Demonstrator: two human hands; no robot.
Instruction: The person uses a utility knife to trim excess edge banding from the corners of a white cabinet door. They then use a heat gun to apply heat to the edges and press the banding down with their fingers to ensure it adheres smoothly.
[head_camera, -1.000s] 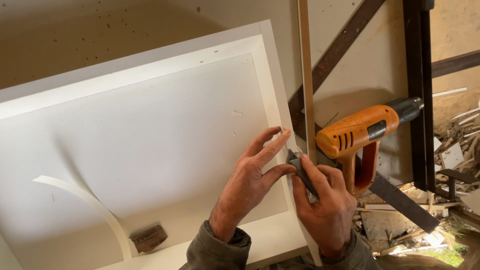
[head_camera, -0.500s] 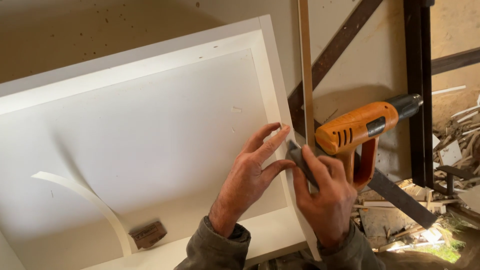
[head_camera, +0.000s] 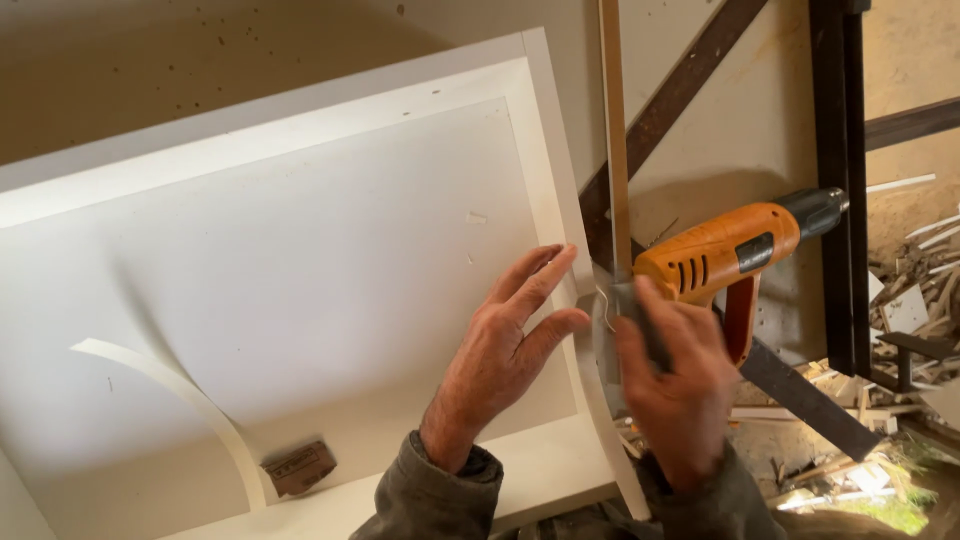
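Left hand (head_camera: 510, 345) spread flat on white cabinet panel (head_camera: 300, 250); right hand (head_camera: 675, 385) presses edge banding (head_camera: 600, 400). Nearby heat gun (head_camera: 730, 250) risks scorching fingers.

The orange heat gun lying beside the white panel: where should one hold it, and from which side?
Grip the heat gun by its orange handle, probably coming from the lower right. The handle juts down from the body; the dark nozzle points away to the upper right.

- My left hand (head_camera: 500, 350) lies flat on the cabinet panel (head_camera: 300, 260), near its right edge; my right hand (head_camera: 675, 385) sits just right of it, over that edge
- The heat gun (head_camera: 735, 250) lies right of the panel, just behind my right hand
- A curled strip (head_camera: 185, 395) and a small block (head_camera: 300, 467) rest on the panel, left of my left hand
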